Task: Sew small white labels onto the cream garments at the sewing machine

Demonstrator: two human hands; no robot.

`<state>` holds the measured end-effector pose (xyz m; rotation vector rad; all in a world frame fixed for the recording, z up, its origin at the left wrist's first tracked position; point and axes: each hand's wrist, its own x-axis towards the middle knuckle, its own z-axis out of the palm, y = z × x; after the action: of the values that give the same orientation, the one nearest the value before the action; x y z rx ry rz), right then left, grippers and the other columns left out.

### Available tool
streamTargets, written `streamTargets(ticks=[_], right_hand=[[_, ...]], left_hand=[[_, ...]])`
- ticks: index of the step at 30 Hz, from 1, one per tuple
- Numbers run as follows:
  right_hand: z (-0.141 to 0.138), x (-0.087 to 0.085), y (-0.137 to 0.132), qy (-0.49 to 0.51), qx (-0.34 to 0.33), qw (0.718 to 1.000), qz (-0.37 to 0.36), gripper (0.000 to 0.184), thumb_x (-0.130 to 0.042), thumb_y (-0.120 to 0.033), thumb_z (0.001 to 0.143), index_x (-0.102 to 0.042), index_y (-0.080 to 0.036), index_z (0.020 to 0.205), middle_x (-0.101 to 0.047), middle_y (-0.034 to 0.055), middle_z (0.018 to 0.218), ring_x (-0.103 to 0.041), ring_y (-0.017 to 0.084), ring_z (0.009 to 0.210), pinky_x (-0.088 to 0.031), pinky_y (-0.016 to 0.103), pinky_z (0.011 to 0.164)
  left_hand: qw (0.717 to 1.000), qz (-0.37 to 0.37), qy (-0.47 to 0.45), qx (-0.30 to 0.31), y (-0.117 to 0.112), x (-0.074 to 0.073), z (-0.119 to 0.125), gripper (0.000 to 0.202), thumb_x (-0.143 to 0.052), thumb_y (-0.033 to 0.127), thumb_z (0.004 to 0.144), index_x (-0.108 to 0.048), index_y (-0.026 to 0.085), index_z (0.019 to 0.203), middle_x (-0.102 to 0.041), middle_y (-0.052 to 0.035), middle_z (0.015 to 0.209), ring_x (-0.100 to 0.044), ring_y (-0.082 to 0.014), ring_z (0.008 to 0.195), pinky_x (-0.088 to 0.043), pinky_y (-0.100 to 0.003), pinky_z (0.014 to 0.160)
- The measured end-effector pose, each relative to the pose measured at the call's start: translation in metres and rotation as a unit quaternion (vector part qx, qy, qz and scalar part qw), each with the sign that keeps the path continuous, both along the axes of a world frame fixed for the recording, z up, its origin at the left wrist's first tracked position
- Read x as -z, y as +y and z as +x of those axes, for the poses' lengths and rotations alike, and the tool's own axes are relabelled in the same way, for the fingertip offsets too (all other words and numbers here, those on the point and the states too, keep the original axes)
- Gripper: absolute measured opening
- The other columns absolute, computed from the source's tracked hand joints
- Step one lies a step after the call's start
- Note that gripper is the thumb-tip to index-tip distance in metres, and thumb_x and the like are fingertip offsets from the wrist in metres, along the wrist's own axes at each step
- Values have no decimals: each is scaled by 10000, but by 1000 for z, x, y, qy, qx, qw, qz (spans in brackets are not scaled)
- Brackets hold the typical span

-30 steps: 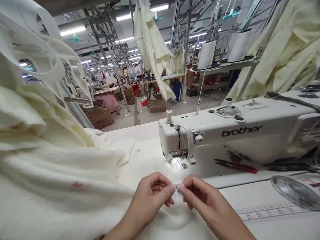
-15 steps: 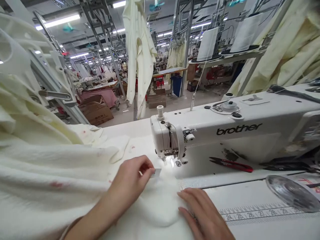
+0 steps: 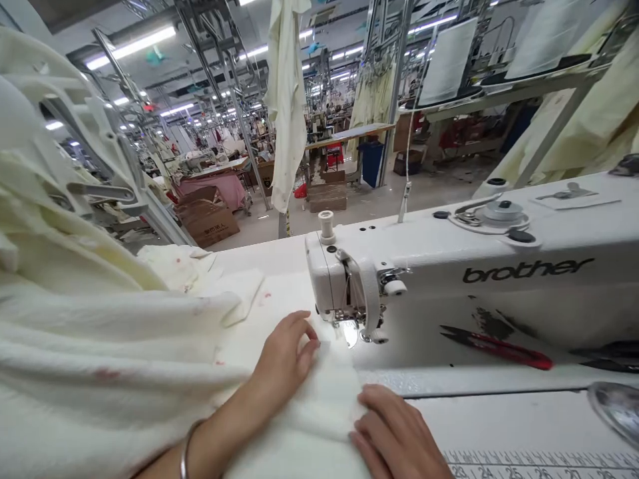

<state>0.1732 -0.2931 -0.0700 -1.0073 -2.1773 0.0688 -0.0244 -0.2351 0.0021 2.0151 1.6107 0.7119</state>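
Observation:
A white Brother sewing machine (image 3: 499, 266) stands across the table, with its presser foot (image 3: 349, 329) lit from above. A piece of cream fabric (image 3: 319, 406) lies in front of the foot. My left hand (image 3: 284, 359) rests on this fabric with fingers bent and pressed together, fingertips just left of the foot. Anything under those fingertips is hidden. My right hand (image 3: 394, 432) sits at the fabric's right edge, fingers curled down onto it. A thin bracelet (image 3: 186, 452) circles my left wrist.
A big heap of cream garments (image 3: 100, 332) fills the left side. Red thread snips (image 3: 499, 346) lie on the machine bed, a printed ruler (image 3: 539, 459) runs along the table front, and a shiny metal piece (image 3: 619, 409) sits far right. Garments hang overhead.
Both hands pinched a small label a second ago. My left hand then carried it toward the presser foot, and my right hand dropped onto the fabric's edge. The label no longer shows.

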Motion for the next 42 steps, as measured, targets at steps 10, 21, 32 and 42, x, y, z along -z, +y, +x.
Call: streamTargets(ticks=[10,21,32,42], right_hand=[[0,0,10,12,70,997,17,262,-367,-275,993,-512,-109,1135,-485,127,1054,-474,247,1015,-456,361,813],[0,0,7,16,50,999,1,297,-442,-187,954,-554,-109,1217,-485,149,1087,-505,248,1009,-476,373,829],[-1,1,4,20,57,998,-22,253,-457,-168,950,-574,-122,1170,-488,154,1110,-513,256,1036,-485,392,835],[-1,-1,3,17,55,998,-32,284,-434,-183,967,-563,-138,1215,-487,151,1116,-504,244,1031,-484,390,843]], left_hand=[[952,-250,-154,-92,1,6,25,177,-613,332,724,-618,154,726,-576,9,629,-523,-122,517,-378,-243,528],[968,-210,-88,-101,0,17,28,120,-585,271,717,-634,163,702,-600,-5,646,-512,-134,593,-378,-235,557],[969,-221,-81,-79,0,14,25,116,-580,269,746,-628,167,715,-602,-1,660,-519,-142,628,-373,-247,596],[974,-203,-60,-80,-3,19,26,114,-571,279,752,-614,180,715,-622,-1,682,-533,-150,638,-380,-255,608]])
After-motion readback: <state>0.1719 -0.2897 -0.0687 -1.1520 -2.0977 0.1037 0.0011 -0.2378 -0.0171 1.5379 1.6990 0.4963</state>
